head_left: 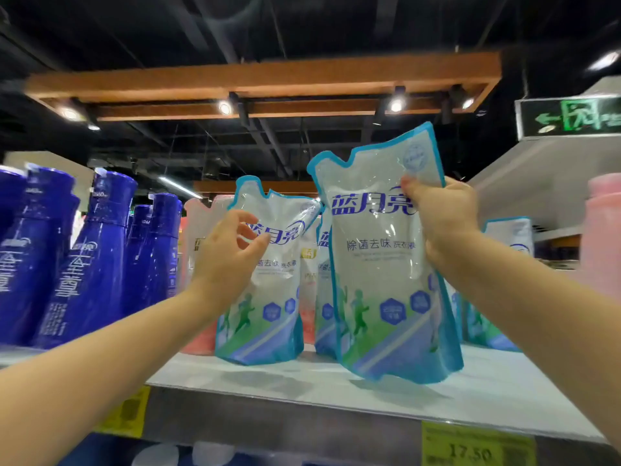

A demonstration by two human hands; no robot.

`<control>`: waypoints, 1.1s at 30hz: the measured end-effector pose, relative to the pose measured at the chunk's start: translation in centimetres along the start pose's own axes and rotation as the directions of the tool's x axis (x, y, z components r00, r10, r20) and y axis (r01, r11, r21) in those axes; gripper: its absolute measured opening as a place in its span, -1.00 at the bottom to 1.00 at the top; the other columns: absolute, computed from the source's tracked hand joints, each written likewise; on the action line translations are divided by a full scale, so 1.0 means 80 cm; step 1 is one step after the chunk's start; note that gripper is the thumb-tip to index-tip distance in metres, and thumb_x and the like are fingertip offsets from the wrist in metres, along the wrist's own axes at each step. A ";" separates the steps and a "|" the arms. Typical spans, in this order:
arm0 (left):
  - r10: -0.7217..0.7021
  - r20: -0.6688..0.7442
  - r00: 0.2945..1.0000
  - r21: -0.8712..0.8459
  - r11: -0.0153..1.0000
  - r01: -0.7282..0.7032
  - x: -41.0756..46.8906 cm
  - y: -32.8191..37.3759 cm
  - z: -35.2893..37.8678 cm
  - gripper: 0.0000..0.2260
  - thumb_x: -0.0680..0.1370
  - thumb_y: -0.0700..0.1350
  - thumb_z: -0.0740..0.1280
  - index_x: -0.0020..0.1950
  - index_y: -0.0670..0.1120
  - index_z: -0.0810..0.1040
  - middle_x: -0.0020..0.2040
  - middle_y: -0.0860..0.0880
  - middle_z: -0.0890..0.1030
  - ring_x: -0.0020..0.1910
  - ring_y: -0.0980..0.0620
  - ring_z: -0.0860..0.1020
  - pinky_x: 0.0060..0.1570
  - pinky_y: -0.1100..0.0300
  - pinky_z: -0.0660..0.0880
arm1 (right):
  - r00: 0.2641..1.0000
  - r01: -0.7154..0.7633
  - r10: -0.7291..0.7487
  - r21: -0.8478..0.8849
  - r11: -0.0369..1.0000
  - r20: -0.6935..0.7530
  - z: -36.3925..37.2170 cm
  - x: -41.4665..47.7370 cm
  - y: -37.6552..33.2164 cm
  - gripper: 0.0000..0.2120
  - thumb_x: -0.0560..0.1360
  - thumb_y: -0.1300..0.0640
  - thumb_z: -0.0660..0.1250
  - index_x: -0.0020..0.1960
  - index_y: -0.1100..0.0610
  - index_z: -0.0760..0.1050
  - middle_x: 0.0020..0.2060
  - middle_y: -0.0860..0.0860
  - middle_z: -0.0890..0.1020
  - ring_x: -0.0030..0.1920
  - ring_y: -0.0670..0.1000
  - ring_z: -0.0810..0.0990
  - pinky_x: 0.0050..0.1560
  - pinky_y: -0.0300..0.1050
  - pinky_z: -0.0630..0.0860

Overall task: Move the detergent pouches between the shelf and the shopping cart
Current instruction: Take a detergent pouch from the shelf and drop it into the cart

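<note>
1. right hand (440, 216) has a detergent pouch (386, 264) pinched by its upper right edge, so it hangs tilted with the bottom just over the white shelf (336, 385).
2. left hand (232, 253) is open, fingers curled loose right in front of a second pouch (268, 297) standing on the shelf. can't tell if it's touching.
3. more pouches stand behind those two, pinkish ones (198, 230) included.
4. blue bottles (94, 257) on the left, yellow price tag (477, 449) on the shelf edge.
</note>
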State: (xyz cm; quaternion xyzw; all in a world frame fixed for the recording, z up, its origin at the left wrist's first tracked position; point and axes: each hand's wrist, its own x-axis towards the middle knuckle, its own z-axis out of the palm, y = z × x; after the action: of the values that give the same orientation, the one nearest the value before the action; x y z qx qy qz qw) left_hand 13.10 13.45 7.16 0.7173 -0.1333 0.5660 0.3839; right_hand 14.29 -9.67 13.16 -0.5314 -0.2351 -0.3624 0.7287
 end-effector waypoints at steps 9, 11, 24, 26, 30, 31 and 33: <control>0.070 0.345 0.936 -0.631 0.756 0.176 -0.031 0.148 0.089 -0.67 0.44 0.17 0.36 0.10 0.04 0.44 0.05 -0.05 0.60 -0.01 0.03 0.60 -0.03 0.19 0.55 | 0.986 0.109 -0.107 0.004 0.994 -0.124 -0.062 -0.036 -0.091 -0.97 0.48 0.22 0.37 -0.14 0.15 0.54 -0.46 -0.03 0.63 -0.42 -0.04 0.62 -0.35 -0.09 0.62; 0.095 0.368 0.925 -0.732 0.644 0.225 -0.050 0.180 0.100 -0.54 0.32 0.23 0.37 0.11 0.01 0.47 0.06 -0.08 0.63 0.01 -0.02 0.62 0.01 0.07 0.57 | 0.980 0.124 -0.123 -0.004 0.992 -0.155 -0.086 -0.049 -0.110 -0.95 0.48 0.23 0.37 -0.16 0.15 0.54 -0.49 -0.04 0.63 -0.45 -0.05 0.62 -0.39 -0.10 0.61; 0.160 0.505 0.848 -0.822 0.389 0.416 -0.253 0.464 0.159 -0.83 0.56 -0.04 0.27 0.14 0.04 0.46 0.02 0.04 0.64 -0.05 0.11 0.62 -0.03 0.14 0.58 | 0.910 0.134 -0.190 -0.172 0.976 -0.368 -0.362 -0.198 -0.280 -0.96 0.47 0.30 0.35 -0.09 0.22 0.54 -0.23 0.16 0.63 -0.26 0.11 0.60 -0.07 0.19 0.61; 0.177 0.544 0.820 -0.813 0.355 0.462 -0.303 0.516 0.178 -0.92 0.56 -0.06 0.28 0.03 0.10 0.48 0.00 0.04 0.64 -0.02 0.07 0.62 0.06 0.07 0.55 | 0.894 0.105 -0.182 -0.204 0.973 -0.410 -0.424 -0.226 -0.306 -0.89 0.48 0.30 0.34 0.01 0.24 0.55 -0.20 0.18 0.64 -0.25 0.11 0.60 -0.08 0.19 0.61; 0.224 0.654 0.723 -0.753 0.289 0.591 -0.409 0.609 0.219 -0.87 0.52 -0.02 0.32 0.06 0.09 0.47 0.05 0.01 0.64 0.04 0.01 0.61 0.14 -0.04 0.51 | 0.826 0.048 -0.199 -0.285 0.957 -0.528 -0.545 -0.283 -0.350 -0.88 0.47 0.32 0.34 -0.21 0.17 0.56 -0.30 0.12 0.62 -0.24 0.12 0.60 -0.09 0.13 0.59; 0.239 0.673 0.700 -0.738 0.282 0.613 -0.435 0.631 0.230 -0.83 0.50 0.01 0.33 0.08 0.10 0.46 0.06 0.02 0.63 0.04 0.03 0.61 0.12 0.00 0.52 | 0.804 0.029 -0.205 -0.309 0.951 -0.558 -0.577 -0.298 -0.356 -0.90 0.47 0.32 0.34 -0.19 0.18 0.57 -0.28 0.12 0.63 -0.24 0.12 0.60 -0.10 0.11 0.60; 0.280 0.707 0.649 -0.707 0.264 0.656 -0.489 0.672 0.259 -0.85 0.51 -0.02 0.33 0.06 0.11 0.46 0.05 0.05 0.63 0.00 0.09 0.62 0.05 0.09 0.52 | 0.773 -0.009 -0.210 -0.341 0.940 -0.599 -0.646 -0.328 -0.366 -0.90 0.47 0.31 0.34 -0.18 0.16 0.57 -0.26 0.11 0.63 -0.21 0.11 0.61 -0.09 0.10 0.60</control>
State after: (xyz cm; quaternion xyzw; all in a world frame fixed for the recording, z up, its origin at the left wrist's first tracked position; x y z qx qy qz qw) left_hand -18.52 -46.60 -8.49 0.5098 -0.4807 -0.0251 0.7130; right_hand -27.13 -56.20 -5.06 -0.4792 0.0552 -0.5909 0.6467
